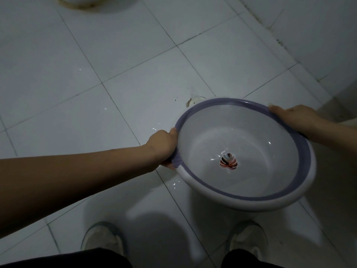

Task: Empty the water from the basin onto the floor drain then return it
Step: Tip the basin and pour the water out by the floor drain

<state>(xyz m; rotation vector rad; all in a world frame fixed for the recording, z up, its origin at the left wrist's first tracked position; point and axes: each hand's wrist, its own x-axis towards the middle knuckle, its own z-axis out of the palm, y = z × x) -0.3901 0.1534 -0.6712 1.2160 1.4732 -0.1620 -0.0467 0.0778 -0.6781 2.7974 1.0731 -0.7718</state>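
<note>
**Basin held over the wet tiles, drain just past its far rim**

The basin (pixel 245 155) is up off the floor, carried in both hands and tipped a little so its far edge sits lower than the near one. It is white with a purple band round the rim, and a striped leaf motif (pixel 229 163) shows at the bottom under a thin film of water (pixel 269 143) that glints in the dim light. How much water is left in it is hard to judge from here.

The left hand (pixel 163 147) grips the rim at about nine o'clock, thumb lying on top of the purple band and the fingers curled under and clamped on the edge. The right hand (pixel 295 117) holds the rim at about one o'clock, thumb pressed flat along the band; its other fingers go under the rim out of sight.

Just beyond the basin at eleven o'clock, the floor drain (pixel 194 100) peeks out, partly hidden by the rim. Pale floor tiles (pixel 96 55) spread all around, with small wet spots (pixel 172 184) shining near the left wrist. Down at six o'clock stand the person's two shoes (pixel 103 239).
</note>
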